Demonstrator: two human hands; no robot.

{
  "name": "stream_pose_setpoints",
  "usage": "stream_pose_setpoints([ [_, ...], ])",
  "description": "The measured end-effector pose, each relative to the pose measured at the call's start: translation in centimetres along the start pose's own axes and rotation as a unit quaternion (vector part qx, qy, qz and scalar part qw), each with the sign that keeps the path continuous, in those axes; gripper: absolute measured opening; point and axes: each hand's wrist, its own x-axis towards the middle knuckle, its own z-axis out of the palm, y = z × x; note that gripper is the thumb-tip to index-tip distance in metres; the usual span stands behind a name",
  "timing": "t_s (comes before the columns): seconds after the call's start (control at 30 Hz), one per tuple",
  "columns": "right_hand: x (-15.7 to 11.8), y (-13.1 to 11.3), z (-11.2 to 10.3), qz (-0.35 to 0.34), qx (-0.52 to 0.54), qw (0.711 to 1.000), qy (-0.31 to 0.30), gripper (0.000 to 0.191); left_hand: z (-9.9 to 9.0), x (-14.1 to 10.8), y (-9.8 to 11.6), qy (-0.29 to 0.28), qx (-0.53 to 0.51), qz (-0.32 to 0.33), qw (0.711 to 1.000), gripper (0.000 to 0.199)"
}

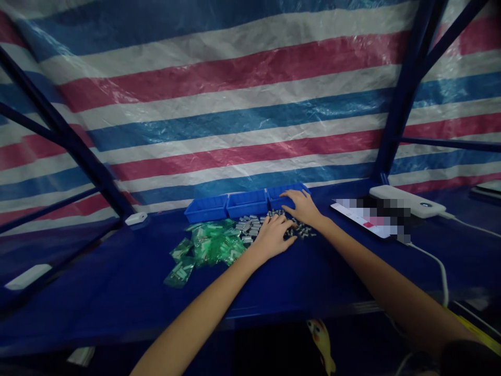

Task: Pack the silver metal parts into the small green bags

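Note:
My left hand (273,235) lies palm down on a pile of small silver metal cylinders (248,227), its fingers spread. My right hand (304,208) is just beyond it, in front of the right blue bin (276,194), fingers bent and apart, over small dark screw-like pieces (307,231). What lies under both palms is hidden. Left of the metal parts is a heap of green-tinted plastic bags (217,244) with small pieces inside. Behind the pile, the left blue bin (205,210) and middle blue bin (247,204) stand in a row with the right one.
On the blue table (129,292), a phone (364,219) with a lit screen and a white power bank (407,201) with a cable (440,261) lie to the right. A white block (136,218) sits at left. Blue metal posts (399,115) and a striped sheet (242,104) stand behind.

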Motion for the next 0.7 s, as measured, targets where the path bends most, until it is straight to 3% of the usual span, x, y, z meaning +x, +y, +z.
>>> stream_pose_setpoints([
  [0.1,-0.1,-1.5,-0.9,0.026,-0.017,0.999,-0.009,0.027,0.5,0.1,0.0,0.017,0.016,-0.022,0.999,0.020],
  [0.23,-0.7,-3.1,-0.9,0.107,-0.038,0.986,-0.120,0.032,0.4,0.2,0.0,0.021,0.000,-0.055,0.998,0.014],
  [0.33,-1.1,-3.4,-0.3,0.135,-0.049,0.977,-0.157,0.035,0.1,0.3,0.1,0.033,-0.029,-0.081,0.996,0.014],
  [0.47,-0.9,-3.0,0.3,0.151,-0.018,0.977,-0.152,0.029,0.1,0.3,0.0,0.059,-0.071,-0.113,0.989,0.013],
  [0.7,-0.8,-2.5,1.3,0.135,0.022,0.985,-0.102,0.020,1.3,0.4,-1.0,0.066,-0.038,-0.182,0.980,0.015],
])
